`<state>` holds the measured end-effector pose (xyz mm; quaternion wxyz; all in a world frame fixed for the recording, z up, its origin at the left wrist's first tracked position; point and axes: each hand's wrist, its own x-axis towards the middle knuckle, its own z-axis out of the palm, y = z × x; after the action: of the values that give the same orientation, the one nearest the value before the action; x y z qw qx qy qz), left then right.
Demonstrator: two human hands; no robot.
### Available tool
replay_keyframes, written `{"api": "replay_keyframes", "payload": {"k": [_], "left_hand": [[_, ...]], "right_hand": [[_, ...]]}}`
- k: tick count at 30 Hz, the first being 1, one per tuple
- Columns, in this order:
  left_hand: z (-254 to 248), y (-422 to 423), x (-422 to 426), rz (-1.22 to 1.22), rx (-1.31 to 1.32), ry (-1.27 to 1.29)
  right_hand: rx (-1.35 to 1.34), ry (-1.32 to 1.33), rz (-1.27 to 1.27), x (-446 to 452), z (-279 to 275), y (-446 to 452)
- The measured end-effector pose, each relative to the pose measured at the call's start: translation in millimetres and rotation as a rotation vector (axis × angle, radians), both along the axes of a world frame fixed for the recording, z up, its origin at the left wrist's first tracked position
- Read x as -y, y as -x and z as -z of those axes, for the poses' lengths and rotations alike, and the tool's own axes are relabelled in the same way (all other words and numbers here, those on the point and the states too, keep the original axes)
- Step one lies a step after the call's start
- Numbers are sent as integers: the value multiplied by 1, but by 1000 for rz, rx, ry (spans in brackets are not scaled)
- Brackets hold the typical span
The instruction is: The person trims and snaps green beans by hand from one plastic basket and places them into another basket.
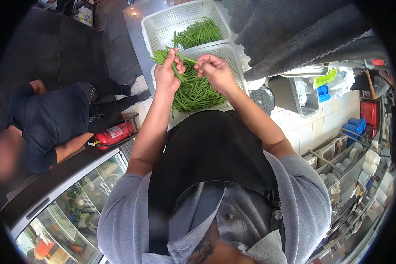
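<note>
My left hand (168, 72) is closed around a small bunch of green beans (160, 56) above the near basket. A single green bean (187, 58) stretches from that bunch to my right hand (215, 72), whose thumb and fingers pinch its end. Below both hands, a white perforated basket (241, 72) holds a heap of loose green beans (196, 94). Just beyond it stands a second white basket (160, 27), with a neater pile of green beans (202, 34) lying roughly side by side.
A person in dark clothes (52, 121) stands at the left, near a red fire extinguisher (114, 135). A glass-fronted fridge (74, 207) is at lower left. On the right are a grey bin (290, 94) and racks of dishes (352, 163).
</note>
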<state>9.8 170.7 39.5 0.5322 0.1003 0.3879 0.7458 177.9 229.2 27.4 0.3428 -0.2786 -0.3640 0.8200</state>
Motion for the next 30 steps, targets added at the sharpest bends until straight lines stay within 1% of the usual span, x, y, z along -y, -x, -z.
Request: {"api": "replay_keyframes", "payload": {"k": [2, 3, 5, 6, 8, 9, 10, 11, 12, 13, 14, 15, 16, 17, 18, 19, 20, 22, 23, 25, 26, 30], "left_hand": [[17, 6, -1, 79, 204, 17], [18, 5, -1, 81, 205, 15], [18, 3, 2, 87, 192, 70], [19, 6, 3, 89, 191, 67], [19, 19, 7, 111, 181, 34], [15, 25, 10, 104, 107, 72], [13, 29, 13, 102, 108, 70], [11, 33, 16, 108, 46, 109], [11, 37, 19, 116, -16, 149], [12, 40, 22, 163, -79, 116], [15, 41, 23, 162, -80, 117], [11, 38, 24, 179, -154, 171], [8, 36, 26, 196, -228, 226], [7, 34, 29, 194, -232, 227], [7, 33, 31, 237, -271, 201], [6, 34, 34, 279, -309, 175], [6, 35, 36, 275, -311, 178], [9, 35, 41, 252, -327, 172], [11, 35, 42, 248, -323, 171], [16, 33, 44, 190, -216, 144], [16, 34, 44, 192, -214, 142], [8, 45, 46, 245, -146, 117]], "right_hand": [[54, -321, -28, 2, -7, -1], [56, -324, -26, 2, -10, -2], [72, -437, -75, 2, -15, -4], [71, -440, -73, -4, -12, -6], [509, -425, -279, -19, 3, -14], [510, -428, -279, -19, 9, -16], [856, -781, -320, -16, 16, -19], [1199, -1137, -352, -13, 23, -19], [1197, -1136, -353, -9, 30, -17], [1114, -1216, -345, -4, 36, -11], [1029, -1295, -337, 1, 44, -5], [886, -1414, -294, 2, 50, 2], [883, -1413, -294, 0, 55, 8], [937, -1468, -377, -2, 60, 14], [989, -1523, -461, -4, 56, 19], [979, -1540, -463, -8, 52, 22], [974, -1542, -464, -9, 48, 21], [894, -1461, -382, -11, 30, 17], [863, -1432, -399, -15, 30, 16], [816, -1428, -447, -19, 34, 17], [768, -1421, -487, -20, 36, 18], [747, -1356, -462, -24, 57, 28]]}}
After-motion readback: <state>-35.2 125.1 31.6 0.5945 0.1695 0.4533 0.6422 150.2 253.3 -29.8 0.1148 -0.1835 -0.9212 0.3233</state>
